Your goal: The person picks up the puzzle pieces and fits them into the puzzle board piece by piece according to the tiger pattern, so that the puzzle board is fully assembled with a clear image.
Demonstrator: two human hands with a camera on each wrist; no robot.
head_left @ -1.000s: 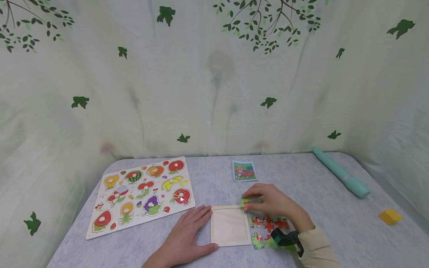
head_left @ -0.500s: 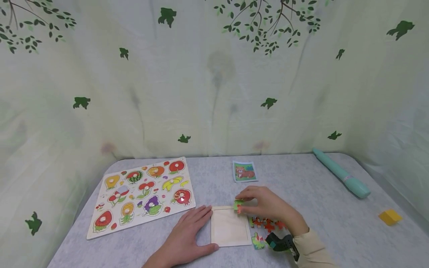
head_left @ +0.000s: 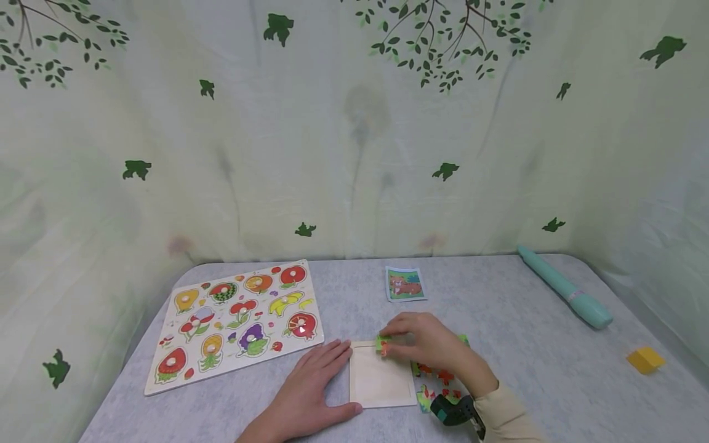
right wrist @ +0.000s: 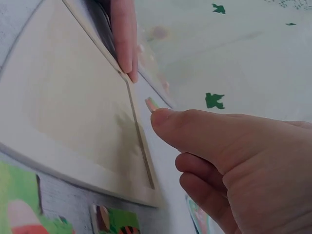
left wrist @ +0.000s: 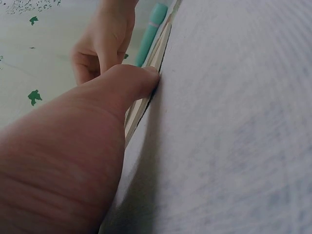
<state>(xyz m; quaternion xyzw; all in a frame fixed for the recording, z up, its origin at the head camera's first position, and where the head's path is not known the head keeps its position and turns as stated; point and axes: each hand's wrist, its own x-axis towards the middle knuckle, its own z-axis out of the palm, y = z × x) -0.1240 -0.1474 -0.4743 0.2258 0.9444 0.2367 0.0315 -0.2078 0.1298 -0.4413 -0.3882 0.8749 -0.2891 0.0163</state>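
A small green-and-orange jigsaw piece (head_left: pixel 382 345) is pinched between the thumb and fingers of my right hand (head_left: pixel 423 344). That hand hovers above the top edge of a square wooden puzzle frame (head_left: pixel 382 376), whose bare inside shows. In the right wrist view only the tip of the piece (right wrist: pixel 152 104) shows past the thumb. My left hand (head_left: pixel 310 387) lies along the frame's left side, fingers stretched out, the fingertips at the upper left corner and the thumb at the lower left. Several loose jigsaw pieces (head_left: pixel 425 397) lie right of the frame, partly hidden by my right arm.
A fruit peg puzzle board (head_left: pixel 232 326) lies to the left. Behind the frame is a small picture card (head_left: pixel 405 284) with an animal on it. Far right are a teal tapered tube-like object (head_left: pixel 565 288) and a yellow block (head_left: pixel 645 360). A printed curtain (head_left: pixel 354 135) encloses the table.
My right hand has carried the jigsaw piece leftward, from the frame's upper right corner to over the middle of its top edge. My left hand stays in place.
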